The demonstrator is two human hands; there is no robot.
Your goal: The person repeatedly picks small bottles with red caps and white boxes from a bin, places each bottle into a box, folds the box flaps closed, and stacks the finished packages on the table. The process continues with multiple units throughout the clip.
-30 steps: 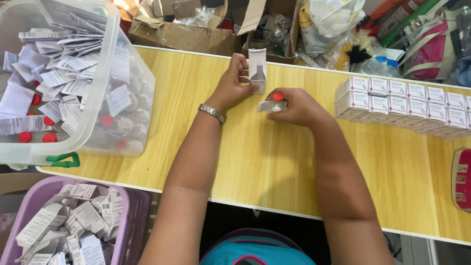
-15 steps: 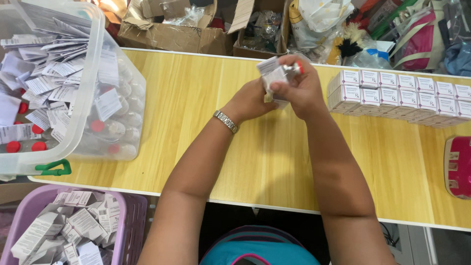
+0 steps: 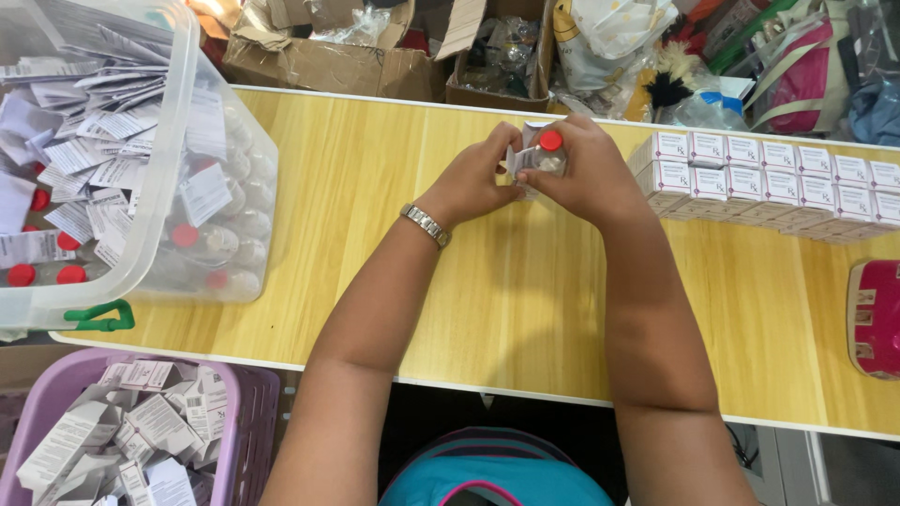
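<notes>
While a red-capped vial [image 3: 547, 153] with its folded leaflet is pinched in the right hand [image 3: 583, 178] above the table [image 3: 525, 290], a small white carton [image 3: 521, 159] is gripped by the left hand [image 3: 475, 183]; insertion is judged unfinished, beside rows of packed cartons [image 3: 769, 183].

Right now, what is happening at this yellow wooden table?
A person holds a small clear bottle with a red cap in the right hand, together with a folded white paper leaflet. The left hand steadies a small white carton, mostly hidden between the hands. Finished white cartons stand in rows on the table; a clear plastic tub holds more bottles and leaflets.
</notes>
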